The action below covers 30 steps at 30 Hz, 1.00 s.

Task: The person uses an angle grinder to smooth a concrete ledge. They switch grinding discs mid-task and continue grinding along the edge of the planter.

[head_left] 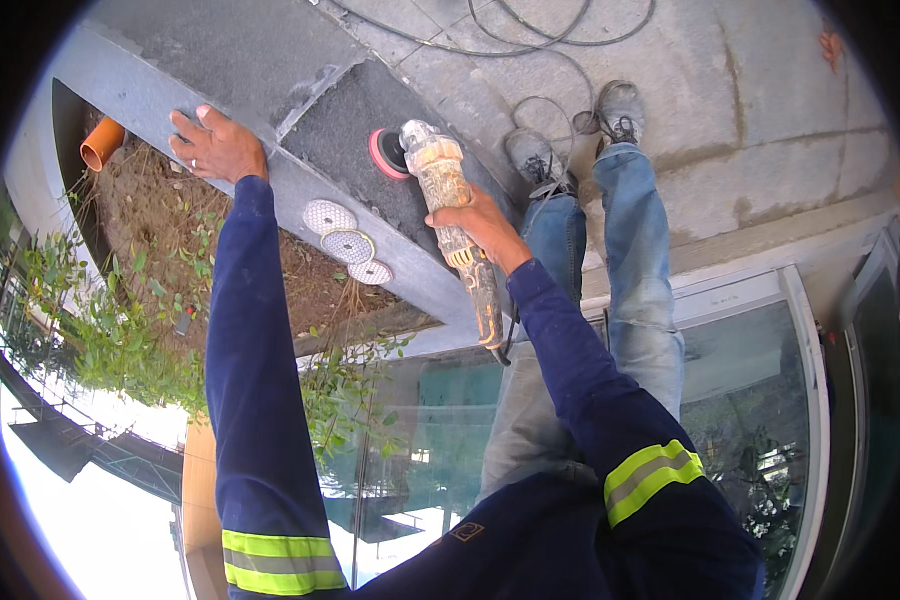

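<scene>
Just above frame centre we have a dusty, orange-and-grey, elongated power grinder (pixel 436 178): likely heavy, rigid, dust making it slippery. Our right hand (pixel 484 228) wraps its mid-body, a sound hold, clear of the pink-rimmed black disc (pixel 386 155). Upper left, our left hand (pixel 222 150) rests open, empty, on the grey stone ledge (pixel 300 180).

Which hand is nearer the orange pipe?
Left. The left hand rests on the grey ledge just right of the orange pipe; the right hand is farther right, gripping the grinder.
</scene>
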{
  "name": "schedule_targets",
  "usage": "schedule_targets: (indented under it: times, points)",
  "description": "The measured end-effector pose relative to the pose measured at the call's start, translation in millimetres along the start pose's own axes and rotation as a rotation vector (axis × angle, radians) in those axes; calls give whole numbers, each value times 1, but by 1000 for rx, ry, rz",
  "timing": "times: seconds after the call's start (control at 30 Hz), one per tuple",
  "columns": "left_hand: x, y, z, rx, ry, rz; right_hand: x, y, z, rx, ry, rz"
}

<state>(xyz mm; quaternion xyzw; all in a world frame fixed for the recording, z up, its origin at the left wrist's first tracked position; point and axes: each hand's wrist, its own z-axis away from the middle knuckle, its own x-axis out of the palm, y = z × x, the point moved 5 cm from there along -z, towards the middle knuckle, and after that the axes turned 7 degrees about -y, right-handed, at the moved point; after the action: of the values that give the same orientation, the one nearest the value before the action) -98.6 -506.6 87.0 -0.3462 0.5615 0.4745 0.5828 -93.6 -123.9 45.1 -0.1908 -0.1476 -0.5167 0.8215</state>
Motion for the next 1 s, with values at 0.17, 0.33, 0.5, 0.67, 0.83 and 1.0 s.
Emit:
schedule_targets:
  times: [0.17,0.33,0.5,0.67,0.83,1.0]
  points:
    - [2,3,-1,-12,8,-1,-7,-8,-41,48,-39,-72]
    - [3,1,0,-16,13,5,-28,36,-17,147,15,-111]
    - [1,1,2,-10,2,21,-7,13,3,117,-3,-88]
    - [0,4,-1,13,2,12,-2,-12,-64,81,-44,-90]
    - [3,-1,-1,5,12,8,-29,20,-74,132,-21,-100]
    - [1,1,1,3,1,10,-20,29,-45,180,-13,-162]
